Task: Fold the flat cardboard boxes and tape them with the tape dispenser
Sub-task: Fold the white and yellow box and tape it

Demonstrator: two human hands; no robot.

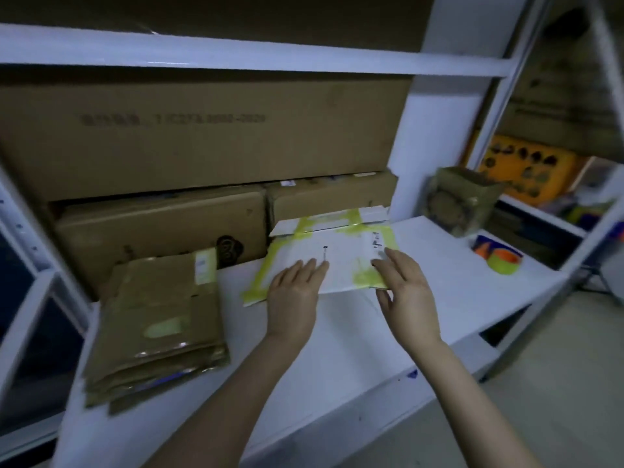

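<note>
Left hand (293,292) flat and open, palm down, fingers straight, pressing the near-left part of the white flat box (341,261); it holds nothing. Right hand (405,292) at the box's near-right corner: fingers laid almost straight on top, thumb (383,298) down at the near edge. Cannot tell whether the thumb has got under the board to pinch it or only rests beside it.

Box lies at 12 o'clock, just ahead of my wrists, flat on the white shelf board (354,332), criss-crossed with yellow-green tape. Far flaps at its 12 o'clock edge look slightly raised.

Handling, my guess: light, thin, stiff along the panels, weak at the creases. The taped patches look glossy, so probably slick under the fingertips. Best hold is at opposite edges near the creases, thumbs under, then squeeze the sleeve open rather than bend a panel.

At 9 o'clock, well apart from the white box: stack of brown flat boxes (162,312), waiting.

At 2 o'clock, further out: tape dispenser (499,260), orange with a green roll, untouched. Beyond it, a small brown box (459,201) stands upright.

Far back, 11 to 12 o'clock: large brown cartons (202,136) fill the shelf. Print blurred.
</note>
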